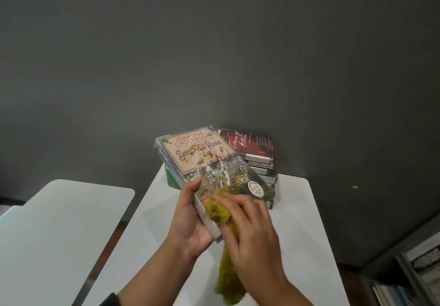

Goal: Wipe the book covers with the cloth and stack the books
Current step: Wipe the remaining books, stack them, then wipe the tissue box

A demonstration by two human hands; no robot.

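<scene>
Wiping is the step in hand: our left hand (190, 220) is clamped on the near spine edge of the paperback (204, 165), thumb on the cover and fingers underneath, holding it tilted up above the white desk (307, 222). Our right hand (252, 231) is closed on the yellow-green cloth (220, 212) and presses it against the lower end of the glossy cover, just beside a round sticker (255, 189); the loose tail of the cloth hangs below the hand toward us. That hand is blurred, which we read as a wiping stroke, though we cannot tell its direction. Behind the held book, at the far edge of the desk against the dark wall (214, 43), stands the stack of books (262, 162), a dark red cover on top. A green book (172, 179) lies beside the stack, mostly hidden by the paperback. A second white desk (59, 222) sits apart to the left. We judge the task well along, since several books are already piled. The next move calls for carrying the cloth up across the rest of the cover toward the title, with the left hand steady so the book does not slip, then laying the book squarely on the stack so it does not topple.
</scene>
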